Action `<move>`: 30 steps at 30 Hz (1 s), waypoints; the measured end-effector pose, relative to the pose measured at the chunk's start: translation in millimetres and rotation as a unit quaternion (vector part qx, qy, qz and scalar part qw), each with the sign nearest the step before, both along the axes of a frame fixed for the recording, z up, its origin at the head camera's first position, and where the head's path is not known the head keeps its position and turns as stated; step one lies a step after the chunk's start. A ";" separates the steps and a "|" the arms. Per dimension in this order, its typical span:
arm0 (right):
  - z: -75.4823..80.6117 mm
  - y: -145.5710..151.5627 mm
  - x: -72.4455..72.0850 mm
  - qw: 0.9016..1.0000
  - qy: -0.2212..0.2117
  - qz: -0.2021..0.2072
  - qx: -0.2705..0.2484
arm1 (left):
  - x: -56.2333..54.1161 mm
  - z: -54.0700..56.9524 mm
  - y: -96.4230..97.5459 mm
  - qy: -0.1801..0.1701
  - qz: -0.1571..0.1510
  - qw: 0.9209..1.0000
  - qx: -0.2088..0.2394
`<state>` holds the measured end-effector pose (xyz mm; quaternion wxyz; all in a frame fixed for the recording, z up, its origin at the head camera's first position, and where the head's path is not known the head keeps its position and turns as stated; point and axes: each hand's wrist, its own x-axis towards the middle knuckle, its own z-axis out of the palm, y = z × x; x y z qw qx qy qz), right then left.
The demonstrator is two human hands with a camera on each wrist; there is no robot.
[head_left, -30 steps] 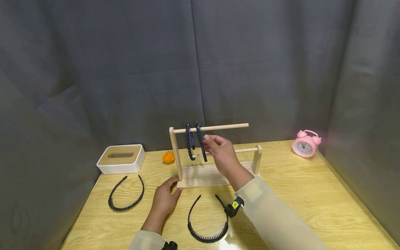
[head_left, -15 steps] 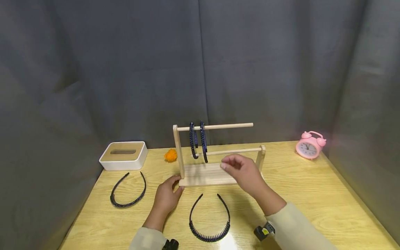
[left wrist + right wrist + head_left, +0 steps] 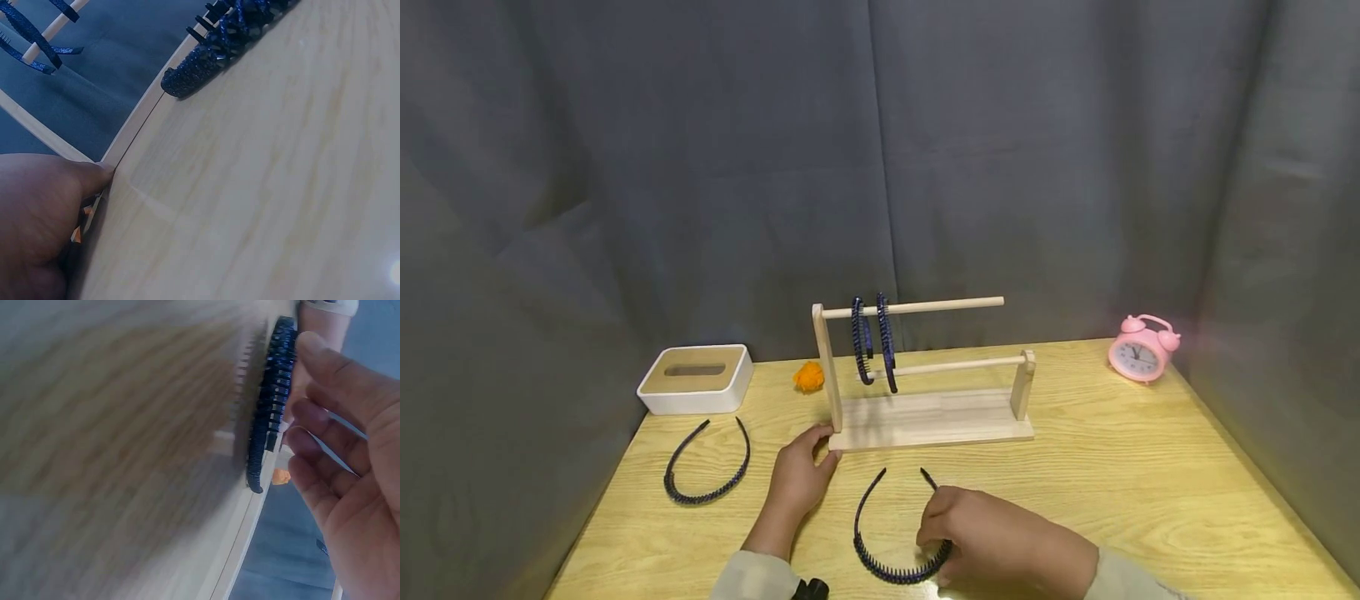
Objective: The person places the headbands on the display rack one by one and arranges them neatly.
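A wooden rack point(image 3: 925, 429) with two horizontal rods stands on the table. My left hand point(image 3: 800, 473) holds its front left corner, thumb at the front edge and fingers by the post. Two dark blue toothed headbands point(image 3: 885, 333) hang from the upper rod near its left end. Another toothed headband point(image 3: 891, 573) lies in front of the rack, its open ends pointing away from me. At that headband's right side is my right hand point(image 3: 981, 533), fingers loosely bent. In the right wrist view the thumb is close beside the headband point(image 3: 274, 387); whether it touches is unclear.
One more headband point(image 3: 700, 498) lies on the left of the table. Behind it stands a white tissue box point(image 3: 696, 404) with a wooden top. An orange pompom-like ball point(image 3: 808, 377) sits beside the rack's post. A pink alarm clock point(image 3: 1142, 350) is at the back right, before grey curtains point(image 3: 1037, 167).
My right hand has let go of the second headband on the upper rod and come down and toward me, to the headband in front. The left hand stays at the rack's corner.
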<state>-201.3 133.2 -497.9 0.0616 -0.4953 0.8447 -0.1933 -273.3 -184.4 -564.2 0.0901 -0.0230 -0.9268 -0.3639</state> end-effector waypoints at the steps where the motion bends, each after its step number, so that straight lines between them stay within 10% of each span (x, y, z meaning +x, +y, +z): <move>1: -1.9 -0.2 0.6 1.000 0.001 0.006 0.003 | 0.6 -0.6 0.0 0.000 0.000 1.000 0.001; 19: -12.8 0.9 1.0 0.988 0.138 0.067 0.009 | -0.4 -2.4 -1.1 0.013 -0.003 1.000 -0.011; 30: 33.4 23.2 21.9 0.987 0.044 0.022 -0.150 | -0.7 -1.0 -1.0 0.016 -0.005 1.000 -0.014</move>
